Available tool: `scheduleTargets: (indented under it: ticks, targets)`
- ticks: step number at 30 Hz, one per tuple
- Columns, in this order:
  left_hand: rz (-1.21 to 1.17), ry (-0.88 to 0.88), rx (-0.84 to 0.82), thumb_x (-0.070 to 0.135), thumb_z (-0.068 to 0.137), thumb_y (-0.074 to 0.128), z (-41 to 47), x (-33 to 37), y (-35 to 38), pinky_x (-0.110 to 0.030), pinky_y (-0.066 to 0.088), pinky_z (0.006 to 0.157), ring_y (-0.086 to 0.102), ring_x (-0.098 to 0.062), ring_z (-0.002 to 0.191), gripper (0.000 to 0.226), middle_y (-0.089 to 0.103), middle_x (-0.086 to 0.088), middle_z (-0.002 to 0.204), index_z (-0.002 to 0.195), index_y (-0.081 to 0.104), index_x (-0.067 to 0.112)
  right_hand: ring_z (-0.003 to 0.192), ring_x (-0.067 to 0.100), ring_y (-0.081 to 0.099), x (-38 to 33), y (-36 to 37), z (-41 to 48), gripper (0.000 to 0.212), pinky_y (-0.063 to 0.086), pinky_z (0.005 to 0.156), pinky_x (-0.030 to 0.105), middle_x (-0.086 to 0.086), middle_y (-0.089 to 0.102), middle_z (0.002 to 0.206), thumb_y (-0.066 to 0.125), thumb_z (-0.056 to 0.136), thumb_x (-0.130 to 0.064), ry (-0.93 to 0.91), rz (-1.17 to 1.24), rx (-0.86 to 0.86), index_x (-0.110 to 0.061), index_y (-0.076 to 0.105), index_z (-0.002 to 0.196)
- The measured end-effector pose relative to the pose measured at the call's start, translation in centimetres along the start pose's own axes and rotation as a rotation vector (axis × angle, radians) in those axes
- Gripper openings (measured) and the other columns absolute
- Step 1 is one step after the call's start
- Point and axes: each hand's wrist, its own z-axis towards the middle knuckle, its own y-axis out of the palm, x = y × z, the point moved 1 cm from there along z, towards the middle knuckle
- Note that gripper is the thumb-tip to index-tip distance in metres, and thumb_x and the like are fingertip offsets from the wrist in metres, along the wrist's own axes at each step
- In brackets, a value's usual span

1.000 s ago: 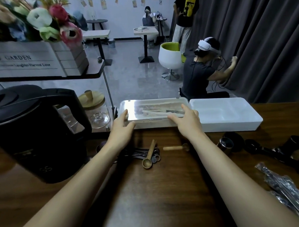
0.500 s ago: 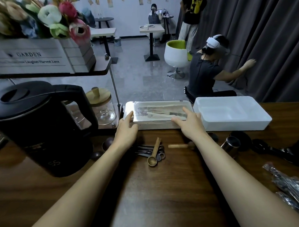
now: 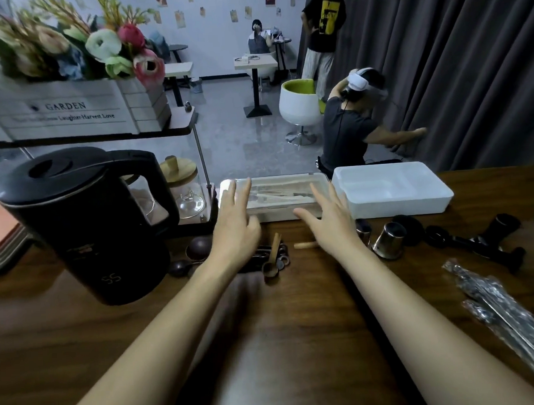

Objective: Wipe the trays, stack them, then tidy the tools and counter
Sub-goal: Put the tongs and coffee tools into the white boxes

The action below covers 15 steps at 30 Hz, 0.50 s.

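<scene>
At frame centre the glossy rectangular tray (image 3: 275,213) sits just beside the white plastic tray (image 3: 406,205), likely lined up for stacking. The left hand (image 3: 234,225) and right hand (image 3: 327,221) spread flat over its ends, empty; blur hides whether they touch.

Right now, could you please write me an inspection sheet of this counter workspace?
Surface: dark wooden counter.
Job's things: clear-lidded tray beside white tray at the far edge; measuring spoons, metal cup and black tools loose in front.
Clutter: black kettle, wrapped packs, glass jar.
Grips: left hand and right hand open, fingers straight over the clear-lidded tray; contact unclear.
Cables: nothing seen on the counter.
Surroundings: crouching person with headset, grey curtain.
</scene>
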Motion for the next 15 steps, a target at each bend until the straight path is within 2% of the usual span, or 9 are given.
scheduleTargets:
  ticks: [3, 5, 8, 9, 10, 11, 12, 13, 15]
  targets:
    - [-0.060, 0.047, -0.079, 0.015, 0.099, 0.053, -2.5, 1.1, 0.7, -0.027, 0.016, 0.122, 0.014, -0.014, 0.155, 0.065, 0.015, 0.001, 0.170, 0.158, 0.032, 0.029, 0.155, 0.022, 0.009, -0.6, -1.4, -3.3, 0.072, 0.019, 0.122, 0.048, -0.003, 0.007, 0.169, 0.057, 0.093, -0.061, -0.031, 0.090, 0.007, -0.041, 0.028, 0.156]
    - [-0.090, 0.079, -0.119, 0.021, 0.099, 0.057, -4.0, 1.3, 1.4, -0.022, 0.017, 0.117, 0.018, -0.012, 0.154, 0.063, 0.019, 0.004, 0.169, 0.157, 0.035, 0.031, 0.152, 0.015, 0.016, -0.9, -2.7, -5.8, 0.069, 0.023, 0.120, 0.039, -0.009, 0.010, 0.168, 0.058, 0.093, -0.059, -0.062, 0.155, -0.007, -0.044, 0.030, 0.155]
    - [-0.151, 0.111, -0.203, 0.032, 0.099, 0.060, -6.0, 2.6, 2.8, -0.042, 0.034, 0.119, 0.038, -0.019, 0.146, 0.060, 0.036, 0.005, 0.161, 0.154, 0.037, 0.036, 0.137, 0.000, 0.033, 0.1, -4.7, -9.3, 0.060, 0.032, 0.105, 0.012, -0.022, 0.024, 0.159, 0.061, 0.094, -0.052, -0.065, 0.269, 0.028, -0.044, 0.040, 0.150]
    - [-0.172, 0.111, -0.242, 0.034, 0.099, 0.061, -6.7, 3.4, 3.5, -0.046, 0.035, 0.119, 0.044, -0.020, 0.142, 0.059, 0.044, 0.001, 0.156, 0.154, 0.038, 0.035, 0.136, -0.002, 0.037, 0.8, -5.5, -10.3, 0.057, 0.036, 0.105, 0.013, -0.024, 0.030, 0.155, 0.062, 0.094, -0.053, -0.062, 0.305, 0.050, -0.043, 0.045, 0.147]
    - [-0.192, 0.116, -0.278, 0.034, 0.099, 0.062, -7.3, 4.4, 4.3, -0.041, 0.032, 0.121, 0.048, -0.016, 0.138, 0.060, 0.052, -0.002, 0.150, 0.155, 0.039, 0.034, 0.135, -0.001, 0.041, 1.7, -6.3, -11.2, 0.055, 0.040, 0.108, 0.020, -0.023, 0.038, 0.152, 0.063, 0.092, -0.054, -0.053, 0.326, 0.071, -0.043, 0.049, 0.144]
    - [-0.223, 0.113, -0.320, 0.036, 0.098, 0.063, -8.0, 5.6, 5.1, -0.030, 0.028, 0.122, 0.051, -0.008, 0.133, 0.063, 0.057, 0.000, 0.145, 0.155, 0.038, 0.033, 0.131, -0.001, 0.046, 2.5, -7.3, -11.9, 0.052, 0.042, 0.110, 0.027, -0.021, 0.047, 0.147, 0.064, 0.092, -0.053, -0.034, 0.334, 0.085, -0.042, 0.052, 0.142]
    - [-0.278, 0.105, -0.360, 0.042, 0.095, 0.065, -8.5, 6.8, 5.9, -0.022, 0.028, 0.120, 0.052, -0.001, 0.129, 0.067, 0.060, 0.004, 0.142, 0.155, 0.037, 0.035, 0.126, -0.002, 0.050, 3.3, -8.4, -12.6, 0.049, 0.043, 0.109, 0.027, -0.021, 0.054, 0.139, 0.064, 0.093, -0.049, -0.013, 0.341, 0.091, -0.040, 0.055, 0.141]
    - [-0.327, 0.100, -0.381, 0.049, 0.090, 0.065, -8.9, 8.0, 6.8, -0.025, 0.032, 0.119, 0.052, 0.002, 0.128, 0.072, 0.060, 0.008, 0.141, 0.155, 0.037, 0.037, 0.122, -0.005, 0.051, 4.1, -9.5, -13.3, 0.047, 0.043, 0.106, 0.024, -0.023, 0.056, 0.133, 0.065, 0.094, -0.045, -0.002, 0.349, 0.099, -0.039, 0.056, 0.140]
    - [-0.365, 0.107, -0.396, 0.058, 0.082, 0.062, -9.5, 10.2, 8.7, -0.036, 0.040, 0.117, 0.051, 0.004, 0.129, 0.080, 0.056, 0.013, 0.144, 0.155, 0.036, 0.040, 0.123, -0.005, 0.051, 6.1, -11.8, -14.3, 0.046, 0.043, 0.106, 0.023, -0.021, 0.057, 0.135, 0.065, 0.095, -0.043, 0.001, 0.367, 0.136, -0.038, 0.056, 0.140]
